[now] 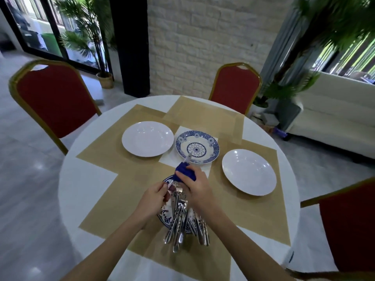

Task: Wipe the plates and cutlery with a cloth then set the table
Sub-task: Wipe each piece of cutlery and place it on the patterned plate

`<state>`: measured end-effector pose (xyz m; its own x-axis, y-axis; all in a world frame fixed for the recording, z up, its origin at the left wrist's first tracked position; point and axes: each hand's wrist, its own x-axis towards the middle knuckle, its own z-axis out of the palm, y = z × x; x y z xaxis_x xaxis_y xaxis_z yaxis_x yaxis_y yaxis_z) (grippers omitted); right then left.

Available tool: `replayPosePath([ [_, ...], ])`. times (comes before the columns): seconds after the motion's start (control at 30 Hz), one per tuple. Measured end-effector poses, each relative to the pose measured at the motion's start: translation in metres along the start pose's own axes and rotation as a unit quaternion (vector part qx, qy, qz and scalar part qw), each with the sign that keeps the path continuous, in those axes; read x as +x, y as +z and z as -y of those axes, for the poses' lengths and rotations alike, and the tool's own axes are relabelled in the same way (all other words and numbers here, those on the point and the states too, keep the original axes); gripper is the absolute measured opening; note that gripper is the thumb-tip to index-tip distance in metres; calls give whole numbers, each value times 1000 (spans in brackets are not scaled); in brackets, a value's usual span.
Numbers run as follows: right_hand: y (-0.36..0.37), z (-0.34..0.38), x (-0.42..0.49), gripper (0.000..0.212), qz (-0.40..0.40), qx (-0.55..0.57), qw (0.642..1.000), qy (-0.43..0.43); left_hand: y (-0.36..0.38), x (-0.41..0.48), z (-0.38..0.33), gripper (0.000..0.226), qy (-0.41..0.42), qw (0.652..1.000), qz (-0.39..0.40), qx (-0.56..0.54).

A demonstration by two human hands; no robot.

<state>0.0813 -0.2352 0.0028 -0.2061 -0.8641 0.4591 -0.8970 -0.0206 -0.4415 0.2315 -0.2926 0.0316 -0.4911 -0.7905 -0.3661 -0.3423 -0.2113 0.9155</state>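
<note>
Pinching the knife (188, 157) by its handle, the left hand (151, 196) steadies it so the right hand (197, 186), curled round the blue cloth (185, 172), can rub along the blade. More cutlery (182, 222) lies heaped on the near patterned plate (163, 216), within reach on the counter (81, 175).

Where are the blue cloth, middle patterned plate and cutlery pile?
blue cloth (185, 172): head view, bunched fabric.
middle patterned plate (196, 149): head view, central flower.
cutlery pile (178, 225): head view, handles.
</note>
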Motion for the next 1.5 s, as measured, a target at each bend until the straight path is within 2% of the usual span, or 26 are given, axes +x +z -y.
replayPosePath([
  [0.07, -10, -7, 11, 35, -17, 10, 999, 47, -5, -2, 0, 32, 2, 1000, 6, 11],
  [0.23, -24, -36, 36, 32, 4, -4, 991, 133, -17, -7, -2, 30, 10, 999, 46, 9],
  [0.37, -31, -35, 44, 30, -62, 35, 973, 221, -20, -7, -4, 32, 14, 999, 34, 40],
  [0.43, -34, -24, 37, 30, -98, 38, 972, 208, -19, -7, -7, 32, 21, 998, 26, 49],
  [0.53, -25, 2, 18, 31, -85, -38, 992, 86, -15, -6, -10, 25, 54, 996, 38, 66],
  [0.63, -9, 21, -1, 34, -56, -123, 991, -18, -11, -2, -9, 15, 93, 994, 40, 43],
  [0.73, -6, 14, -5, 36, -61, -124, 990, 14, -12, -3, -6, 15, 107, 992, 52, 44],
  [0.87, -22, -14, 8, 28, -68, -67, 983, 155, -15, -6, -5, 20, 107, 991, 63, 43],
  [0.97, -44, -26, 25, 27, -73, 67, 945, 312, -16, -5, -10, 21, 96, 989, 94, 55],
  [1.0, -51, -27, 30, 26, -87, 158, 912, 368, -16, -3, -13, 21, 94, 987, 110, 63],
  [1.03, -55, -30, 32, 26, -99, 261, 865, 418, -16, -2, -16, 20, 94, 984, 128, 78],
  [1.1, -61, -34, 33, 29, -107, 394, 779, 475, -11, 1, -21, 20, 93, 977, 156, 111],
  [1.17, -63, -40, 32, 26, -110, 442, 742, 492, -6, 6, -25, 19, 87, 979, 150, 112],
  [1.23, -67, -47, 33, 25, -112, 472, 728, 485, -3, 15, -30, 19, 74, 984, 137, 90],
  [1.43, -87, -60, 29, 24, -53, 520, 719, 458, 1, 37, -35, 17, 20, 984, 166, 63],
  [1.5, -90, -64, 29, 21, -58, 522, 712, 467, -1, 43, -39, 17, -8, 985, 170, -2],
])
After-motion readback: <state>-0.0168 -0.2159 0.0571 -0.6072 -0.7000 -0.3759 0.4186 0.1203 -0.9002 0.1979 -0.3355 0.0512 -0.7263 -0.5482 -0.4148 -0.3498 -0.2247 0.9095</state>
